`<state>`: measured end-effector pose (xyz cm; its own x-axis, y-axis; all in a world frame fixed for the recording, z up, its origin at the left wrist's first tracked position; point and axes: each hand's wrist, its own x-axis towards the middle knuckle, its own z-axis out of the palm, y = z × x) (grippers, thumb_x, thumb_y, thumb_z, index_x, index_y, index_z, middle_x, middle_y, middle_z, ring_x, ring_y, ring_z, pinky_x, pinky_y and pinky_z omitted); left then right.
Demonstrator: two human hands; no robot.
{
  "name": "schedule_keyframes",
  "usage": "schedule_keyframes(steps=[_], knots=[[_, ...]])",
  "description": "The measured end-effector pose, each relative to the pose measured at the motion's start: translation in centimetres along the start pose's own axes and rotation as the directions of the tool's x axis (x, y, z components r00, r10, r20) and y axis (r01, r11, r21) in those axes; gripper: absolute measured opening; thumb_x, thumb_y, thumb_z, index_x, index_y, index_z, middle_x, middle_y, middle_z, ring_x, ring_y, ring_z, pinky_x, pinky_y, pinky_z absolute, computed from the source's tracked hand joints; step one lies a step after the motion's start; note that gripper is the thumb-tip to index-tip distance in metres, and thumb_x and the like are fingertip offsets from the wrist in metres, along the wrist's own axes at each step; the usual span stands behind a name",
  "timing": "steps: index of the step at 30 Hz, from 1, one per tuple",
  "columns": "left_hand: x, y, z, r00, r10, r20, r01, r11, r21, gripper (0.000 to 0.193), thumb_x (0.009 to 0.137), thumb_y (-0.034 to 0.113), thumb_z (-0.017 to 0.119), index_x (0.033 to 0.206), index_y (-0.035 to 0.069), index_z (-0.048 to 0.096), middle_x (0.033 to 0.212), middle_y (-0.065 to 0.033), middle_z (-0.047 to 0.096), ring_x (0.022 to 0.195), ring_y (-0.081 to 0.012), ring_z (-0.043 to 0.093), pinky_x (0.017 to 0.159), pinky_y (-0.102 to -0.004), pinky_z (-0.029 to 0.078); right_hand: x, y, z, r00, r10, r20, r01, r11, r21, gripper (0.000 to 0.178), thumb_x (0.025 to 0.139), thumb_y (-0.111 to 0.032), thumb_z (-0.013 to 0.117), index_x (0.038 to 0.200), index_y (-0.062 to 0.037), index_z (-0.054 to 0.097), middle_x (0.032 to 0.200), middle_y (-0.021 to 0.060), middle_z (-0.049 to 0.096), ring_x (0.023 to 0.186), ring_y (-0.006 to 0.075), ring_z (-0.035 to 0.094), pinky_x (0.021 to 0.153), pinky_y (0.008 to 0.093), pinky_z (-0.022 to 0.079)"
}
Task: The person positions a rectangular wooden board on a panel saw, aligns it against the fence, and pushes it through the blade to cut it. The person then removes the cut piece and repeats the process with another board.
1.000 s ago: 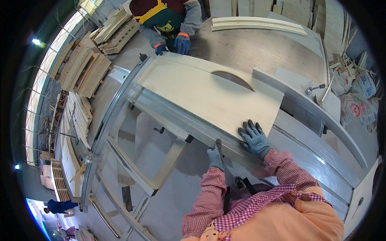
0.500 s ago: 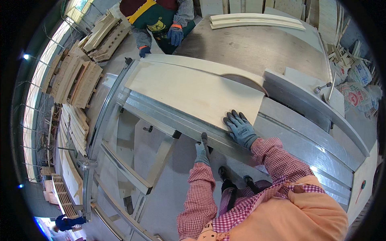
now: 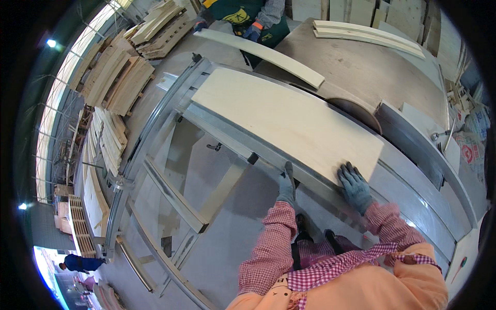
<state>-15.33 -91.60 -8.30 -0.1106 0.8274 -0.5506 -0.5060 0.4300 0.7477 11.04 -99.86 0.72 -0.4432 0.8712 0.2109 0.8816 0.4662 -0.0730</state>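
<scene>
A wide, pale wooden board (image 3: 284,126) lies flat on the metal sliding table (image 3: 413,178) of a panel saw. My right hand (image 3: 356,188), in a grey glove, rests with fingers spread on the board's near right corner. The gloved left hand (image 3: 285,185) closes on the table's near edge; its underside fingers are partly hidden. Beyond the board's far edge shows the round saw blade (image 3: 356,114), apart from both hands. Across the saw, a person in blue gloves holds a narrow wooden strip (image 3: 263,54), separate from the board.
A curved-looking metal fence (image 3: 423,150) stands right of the blade. Two pale strips (image 3: 369,37) lie on the far tabletop. An open metal frame (image 3: 175,194) extends at the left, with stacked planks (image 3: 111,85) on pallets beyond. Filled plastic sacks (image 3: 471,150) sit at the far right.
The strip has come away from the board's far side, and the person opposite draws it off. The blade shows more. My view has shifted; both hands keep their places on board and table.
</scene>
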Motion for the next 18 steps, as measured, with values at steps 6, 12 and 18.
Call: schedule_keyframes(steps=[6, 12, 18], knots=[[2.9, -3.2, -2.1, 0.99, 0.129, -0.049, -0.123, 0.987, 0.108, 0.061, 0.095, 0.046, 0.055, 0.132, -0.002, 0.046, 0.123, -0.0109, 0.056, 0.104, -0.022, 0.056, 0.088, -0.0351, 0.049, -3.7, -0.2, -2.0, 0.999, 0.026, 0.036, -0.027, 0.998, 0.05, 0.064, 0.084, -0.024, 0.062, 0.139, 0.0012, 0.042, 0.146, 0.0215, 0.04, 0.138, 0.0371, 0.035, 0.115, 0.0469, 0.028], [2.5, -4.8, -0.9, 0.962, 0.264, -0.071, -0.254, 0.96, 0.117, 0.046, 0.1, 0.033, 0.05, 0.116, -0.009, 0.055, 0.114, -0.0176, 0.062, 0.099, -0.0253, 0.058, 0.086, -0.0361, 0.047, -5.2, 0.2, -3.5, 0.994, 0.034, 0.105, -0.045, 0.993, 0.107, 0.064, 0.088, -0.027, 0.06, 0.14, 0.0034, 0.037, 0.148, 0.0232, 0.036, 0.14, 0.0387, 0.031, 0.116, 0.0495, 0.024], [3.4, -4.5, -1.8, 0.921, 0.387, -0.037, -0.341, 0.85, 0.401, 0.05, 0.1, 0.039, 0.05, 0.116, -0.009, 0.054, 0.12, -0.0205, 0.06, 0.104, -0.0306, 0.058, 0.088, -0.0382, 0.046, -4.8, -0.1, -4.0, 0.993, 0.052, 0.103, -0.065, 0.989, 0.136, 0.065, 0.087, -0.025, 0.063, 0.14, 0.0023, 0.038, 0.148, 0.0225, 0.036, 0.139, 0.0387, 0.032, 0.115, 0.051, 0.024]])
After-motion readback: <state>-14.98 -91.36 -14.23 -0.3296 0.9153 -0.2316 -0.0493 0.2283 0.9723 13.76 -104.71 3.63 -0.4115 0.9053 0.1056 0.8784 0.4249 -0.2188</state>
